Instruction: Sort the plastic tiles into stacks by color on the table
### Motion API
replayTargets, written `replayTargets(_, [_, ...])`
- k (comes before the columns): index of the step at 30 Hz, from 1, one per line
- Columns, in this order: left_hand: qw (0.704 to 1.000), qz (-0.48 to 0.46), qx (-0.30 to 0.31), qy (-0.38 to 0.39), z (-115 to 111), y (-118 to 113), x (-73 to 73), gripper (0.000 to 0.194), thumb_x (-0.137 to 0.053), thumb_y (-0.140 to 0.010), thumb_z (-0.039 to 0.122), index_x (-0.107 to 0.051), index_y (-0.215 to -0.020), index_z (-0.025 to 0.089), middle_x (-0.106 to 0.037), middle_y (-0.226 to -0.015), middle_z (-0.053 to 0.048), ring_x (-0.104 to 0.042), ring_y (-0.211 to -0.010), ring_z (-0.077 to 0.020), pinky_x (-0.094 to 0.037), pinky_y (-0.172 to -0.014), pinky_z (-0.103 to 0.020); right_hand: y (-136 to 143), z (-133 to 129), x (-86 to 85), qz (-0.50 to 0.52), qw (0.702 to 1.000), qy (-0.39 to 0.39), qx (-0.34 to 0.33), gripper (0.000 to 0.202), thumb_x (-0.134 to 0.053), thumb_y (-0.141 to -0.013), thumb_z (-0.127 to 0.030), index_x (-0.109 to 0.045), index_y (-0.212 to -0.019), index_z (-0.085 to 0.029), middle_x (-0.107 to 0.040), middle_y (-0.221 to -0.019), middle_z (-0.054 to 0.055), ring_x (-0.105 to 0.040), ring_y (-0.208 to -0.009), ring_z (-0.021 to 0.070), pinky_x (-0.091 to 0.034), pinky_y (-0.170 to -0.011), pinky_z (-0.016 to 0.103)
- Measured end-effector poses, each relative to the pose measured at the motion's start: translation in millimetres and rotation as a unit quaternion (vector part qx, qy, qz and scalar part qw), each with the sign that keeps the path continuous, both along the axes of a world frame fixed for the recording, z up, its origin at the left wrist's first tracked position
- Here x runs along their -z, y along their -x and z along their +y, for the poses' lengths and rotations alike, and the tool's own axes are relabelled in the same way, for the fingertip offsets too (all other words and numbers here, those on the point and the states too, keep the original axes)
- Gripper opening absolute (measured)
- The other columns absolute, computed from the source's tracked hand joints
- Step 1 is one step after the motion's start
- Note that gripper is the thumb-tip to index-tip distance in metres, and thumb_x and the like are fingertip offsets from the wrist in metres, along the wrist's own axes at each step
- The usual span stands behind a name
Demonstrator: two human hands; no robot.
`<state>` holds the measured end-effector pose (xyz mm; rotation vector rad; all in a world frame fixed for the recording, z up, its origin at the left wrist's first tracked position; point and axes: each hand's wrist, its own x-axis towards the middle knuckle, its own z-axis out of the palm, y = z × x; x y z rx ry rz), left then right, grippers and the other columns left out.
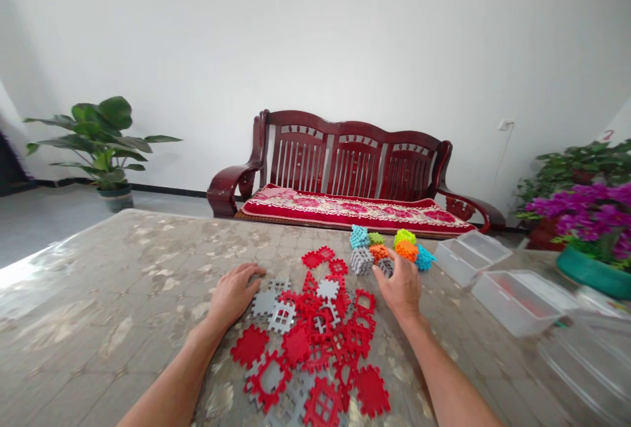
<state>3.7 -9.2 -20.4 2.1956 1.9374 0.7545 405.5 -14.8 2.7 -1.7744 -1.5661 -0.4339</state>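
Note:
Red pieces (296, 344) and grey pieces (282, 316) with notched edges lie in a loose, overlapping pile between my forearms. My left hand (235, 291) rests on the table at the pile's left side, palm down, fingers spread and holding nothing. At the right, my right hand (401, 286) is beside the stacked pieces, its thumb and index finger apart near a dark grey stack (386, 267). An orange stack (378, 253), a light grey stack (361, 261), a blue stack (359, 236) and a larger orange stack (406, 250) stand around its fingertips.
On the right of the patterned table (123, 295) are an open clear box (461, 261), another box (515, 302) with red pieces inside, and clear lids (586, 361). Purple flowers in a teal pot (591, 272) stand beyond. A wooden bench (355, 157) is behind the table.

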Motion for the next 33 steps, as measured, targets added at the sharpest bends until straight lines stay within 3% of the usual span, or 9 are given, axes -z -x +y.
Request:
replayTargets(4, [1.000, -0.001, -0.003, 0.002, 0, -1, -0.4, 0.035, -0.046, -0.085, 0.026, -0.073, -0.109, 0.027, -0.067, -0.130, -0.005, -0.061, -0.122, -0.0243, -0.042, -0.107, -0.039, 20, 7, -10.8, -0.038, 0.998, 0.031, -0.037, 0.050, -0.059, -0.085, -0.043, -0.057, -0.129, -0.018, -0.067, -0.120, 0.012, -0.052, -0.114, 0.0296, -0.036, -0.097, 0.041])
replayTargets(11, [1.000, -0.001, 0.005, 0.003, -1, -1, -1.5, 0.035, -0.046, -0.085, 0.026, -0.072, -0.109, 0.026, -0.067, -0.129, -0.005, -0.060, -0.122, -0.0239, -0.042, -0.107, -0.039, 28, 19, -19.0, -0.047, 0.993, 0.106, -0.002, 0.051, -0.063, -0.083, -0.043, -0.059, -0.129, -0.021, -0.070, -0.114, 0.010, -0.053, -0.111, 0.0302, -0.035, -0.092, 0.041])
replayTargets(18, [1.000, -0.005, 0.004, 0.003, -2, -2, -3.1, 0.035, -0.046, -0.085, 0.025, -0.072, -0.108, 0.026, -0.068, -0.128, -0.005, -0.060, -0.122, -0.0230, -0.041, -0.108, -0.038, 26, 22, -16.5, -0.019, 0.996, 0.085, -0.018, 0.048, -0.062, -0.083, -0.040, -0.061, -0.126, -0.018, -0.072, -0.110, 0.010, -0.057, -0.108, 0.0285, -0.036, -0.093, 0.039])
replayTargets(24, [1.000, -0.010, 0.003, -0.001, -2, -2, -3.2, 0.034, -0.047, -0.085, 0.026, -0.072, -0.107, 0.027, -0.068, -0.127, -0.004, -0.061, -0.120, -0.0227, -0.042, -0.107, -0.037, 2, 11, -19.0, 0.070, 0.997, 0.018, 0.008, 0.057, -0.056, -0.083, -0.048, -0.058, -0.129, -0.014, -0.073, -0.110, 0.011, -0.060, -0.106, 0.0293, -0.039, -0.094, 0.039])
replayTargets(29, [1.000, -0.007, -0.003, -0.006, -2, -2, -2.4, 0.033, -0.048, -0.083, 0.025, -0.073, -0.106, 0.028, -0.069, -0.126, -0.003, -0.061, -0.120, -0.0215, -0.041, -0.108, -0.035, -27, -9, -11.6, 0.101, 0.993, 0.024, 0.064, 0.057, -0.055, -0.083, -0.051, -0.059, -0.127, -0.016, -0.074, -0.109, 0.012, -0.061, -0.103, 0.0303, -0.041, -0.091, 0.039])
replayTargets(33, [1.000, -0.004, -0.001, -0.004, -1, -1, -1.5, 0.034, -0.047, -0.085, 0.027, -0.072, -0.107, 0.028, -0.069, -0.127, -0.003, -0.061, -0.120, -0.0214, -0.041, -0.108, -0.035, -33, -16, -6.2, 0.092, 0.993, 0.031, 0.069, 0.055, -0.057, -0.081, -0.048, -0.059, -0.127, -0.016, -0.074, -0.109, 0.010, -0.062, -0.102, 0.0300, -0.041, -0.090, 0.039])
